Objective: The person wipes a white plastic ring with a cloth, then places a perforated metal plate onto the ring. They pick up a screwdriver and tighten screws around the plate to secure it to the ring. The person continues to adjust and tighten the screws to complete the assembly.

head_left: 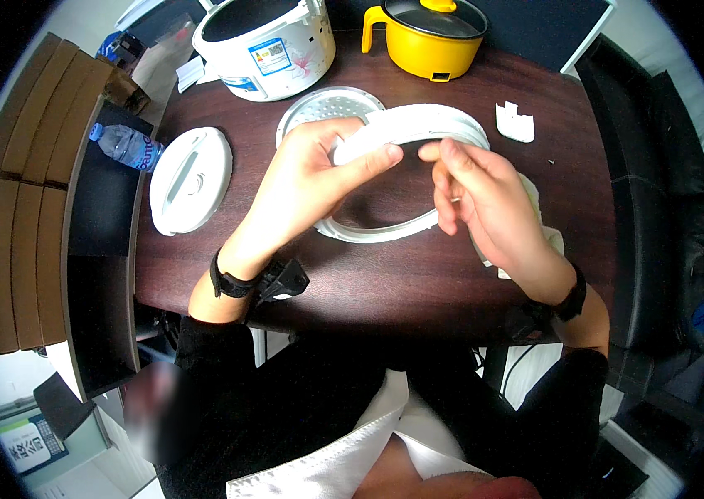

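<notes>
Above the table, a white plastic ring (381, 236) is tilted up, its upper edge nearest my fingers. My left hand (310, 166) is closed round the ring's upper left side, the thumb lying along it. Close to the inner upper edge, my right hand (485, 187) has its thumb and forefinger brought together, the other fingers curled. Whatever may be between those fingertips is too small to make out. Behind the ring lies a round perforated metal plate (327, 104). A cream cloth (551, 239) is partly hidden by my right hand.
A white rice cooker body (277, 54) and a yellow pot (427, 50) with a glass lid stand at the back. On the left lie a white oval lid (191, 181) and a water bottle (126, 146). A broken-edged white plastic piece (516, 126) rests at right near a small screw (551, 161).
</notes>
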The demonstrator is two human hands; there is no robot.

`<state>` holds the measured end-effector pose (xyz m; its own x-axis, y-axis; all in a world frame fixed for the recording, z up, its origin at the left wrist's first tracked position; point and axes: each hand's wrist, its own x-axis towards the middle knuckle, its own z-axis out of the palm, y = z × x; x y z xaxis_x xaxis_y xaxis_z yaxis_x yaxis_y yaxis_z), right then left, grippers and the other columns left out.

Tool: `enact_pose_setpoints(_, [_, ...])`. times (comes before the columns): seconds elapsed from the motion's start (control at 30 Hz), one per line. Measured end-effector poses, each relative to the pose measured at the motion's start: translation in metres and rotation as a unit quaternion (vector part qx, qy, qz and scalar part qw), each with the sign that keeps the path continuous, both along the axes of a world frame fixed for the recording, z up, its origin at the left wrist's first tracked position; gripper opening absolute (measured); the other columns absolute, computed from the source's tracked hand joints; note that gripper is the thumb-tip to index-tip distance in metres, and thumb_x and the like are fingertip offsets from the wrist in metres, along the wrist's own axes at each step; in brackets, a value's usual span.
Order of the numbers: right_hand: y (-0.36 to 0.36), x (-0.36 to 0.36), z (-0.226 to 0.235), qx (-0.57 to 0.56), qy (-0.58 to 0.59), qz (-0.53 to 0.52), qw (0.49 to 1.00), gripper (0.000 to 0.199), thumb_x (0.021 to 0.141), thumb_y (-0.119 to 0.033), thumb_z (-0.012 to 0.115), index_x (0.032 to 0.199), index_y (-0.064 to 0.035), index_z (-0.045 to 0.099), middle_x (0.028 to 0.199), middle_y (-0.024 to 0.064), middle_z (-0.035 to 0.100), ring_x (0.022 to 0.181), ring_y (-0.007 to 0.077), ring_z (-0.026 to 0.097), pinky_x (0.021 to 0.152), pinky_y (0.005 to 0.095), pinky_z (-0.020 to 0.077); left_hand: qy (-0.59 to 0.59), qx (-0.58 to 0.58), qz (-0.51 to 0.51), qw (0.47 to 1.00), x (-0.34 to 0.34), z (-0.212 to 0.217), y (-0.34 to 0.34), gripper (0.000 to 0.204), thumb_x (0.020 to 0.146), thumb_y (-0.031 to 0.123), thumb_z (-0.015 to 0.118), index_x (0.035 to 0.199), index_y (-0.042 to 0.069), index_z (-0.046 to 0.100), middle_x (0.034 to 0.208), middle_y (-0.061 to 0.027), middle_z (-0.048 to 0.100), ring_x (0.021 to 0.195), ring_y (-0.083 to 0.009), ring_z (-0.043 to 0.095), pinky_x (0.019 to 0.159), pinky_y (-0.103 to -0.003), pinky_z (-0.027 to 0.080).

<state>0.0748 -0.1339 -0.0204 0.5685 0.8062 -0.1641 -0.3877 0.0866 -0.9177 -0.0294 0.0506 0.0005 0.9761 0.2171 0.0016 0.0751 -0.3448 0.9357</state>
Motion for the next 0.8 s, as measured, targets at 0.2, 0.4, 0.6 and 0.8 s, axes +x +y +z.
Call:
enact_pose_setpoints(0.2, [0.018, -0.010, -0.005, 0.074, 0.102, -0.068, 0.990, 0.028, 0.098, -0.028, 0.052, 0.102, -0.0006, 0.059, 0.074, -0.0005, 0.049, 0.058, 0.0075, 0.045, 0.059, 0.0254, 0.0410, 0.000, -0.006, 0.032, 0.999, -0.001, -0.001, -0.007, 0.028, 0.089, 0.030, 0.067, 0.084, 0.003, 0.067, 0.057, 0.0034, 0.053, 0.047, -0.0035, 0.049, 0.041, -0.020, 0.035])
enact_pose_setpoints(0.4, [0.021, -0.016, -0.005, 0.093, 0.127, -0.117, 0.981, 0.024, 0.095, -0.025, 0.058, 0.096, -0.0013, 0.060, 0.066, -0.0014, 0.048, 0.054, 0.0083, 0.044, 0.059, 0.0273, 0.0409, -0.009, -0.010, 0.024, 1.000, 0.002, -0.007, -0.002, 0.030, 0.089, 0.032, 0.067, 0.085, 0.002, 0.066, 0.056, 0.0036, 0.053, 0.045, -0.0035, 0.048, 0.040, -0.020, 0.034])
enact_pose_setpoints(0.6, [0.001, -0.005, -0.008, 0.135, 0.106, -0.125, 0.977, 0.018, 0.095, -0.023, 0.056, 0.094, -0.0050, 0.059, 0.062, -0.0030, 0.045, 0.050, 0.0071, 0.038, 0.059, 0.0277, 0.0372, 0.003, -0.014, 0.049, 0.999, 0.004, -0.005, 0.000, 0.031, 0.089, 0.033, 0.067, 0.087, 0.002, 0.066, 0.056, 0.0035, 0.053, 0.044, -0.0033, 0.047, 0.039, -0.020, 0.033])
enact_pose_setpoints(0.8, [-0.016, 0.007, -0.004, 0.174, 0.150, -0.133, 0.964, 0.021, 0.098, -0.025, 0.050, 0.087, -0.0086, 0.055, 0.060, -0.0036, 0.040, 0.048, 0.0078, 0.035, 0.058, 0.0271, 0.0353, -0.003, -0.019, 0.051, 0.998, 0.003, -0.004, 0.005, 0.033, 0.088, 0.035, 0.068, 0.088, 0.002, 0.066, 0.057, 0.0031, 0.053, 0.042, -0.0032, 0.046, 0.038, -0.019, 0.032])
